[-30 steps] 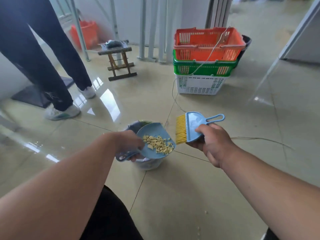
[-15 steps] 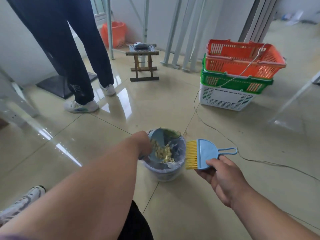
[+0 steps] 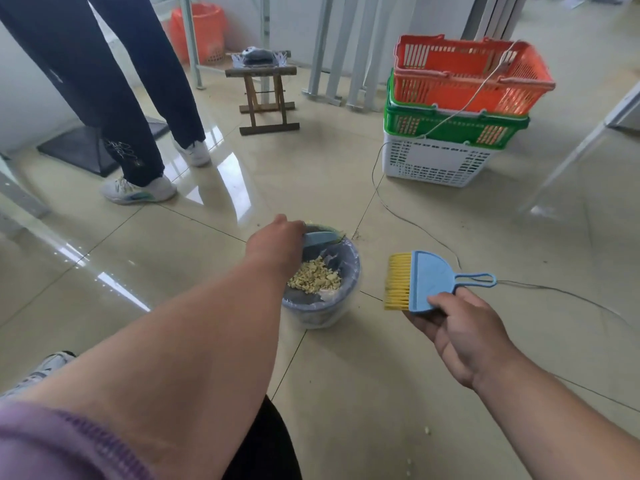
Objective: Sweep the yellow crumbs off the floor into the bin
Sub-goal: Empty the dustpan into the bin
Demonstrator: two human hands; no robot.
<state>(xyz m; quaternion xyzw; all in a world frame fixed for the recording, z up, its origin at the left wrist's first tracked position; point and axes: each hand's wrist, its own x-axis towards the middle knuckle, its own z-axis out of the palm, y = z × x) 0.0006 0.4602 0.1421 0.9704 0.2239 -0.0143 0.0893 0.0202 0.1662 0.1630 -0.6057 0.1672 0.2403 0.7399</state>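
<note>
Left hand [image 3: 277, 242] clamped on blue dustpan [image 3: 320, 238], tipped over far rim of bin [image 3: 322, 308]. Yellow crumbs [image 3: 315, 277] heaped inside the lined bin — a few stray bits [image 3: 427, 429] on floor tiles nearer the camera. Right hand [image 3: 457, 332] gripping blue brush [image 3: 424, 280] by its body, yellow bristles pointing toward bin, just beside it, not touching. Stacked baskets [image 3: 460, 109] and thin cable [image 3: 415, 226] beyond — second person's legs [image 3: 114, 98] at left.

Bright, even daylight. Window glare streaks the glossy floor [image 3: 221, 188] at left. Wide-angle distortion bends the edges; shadows are soft.
</note>
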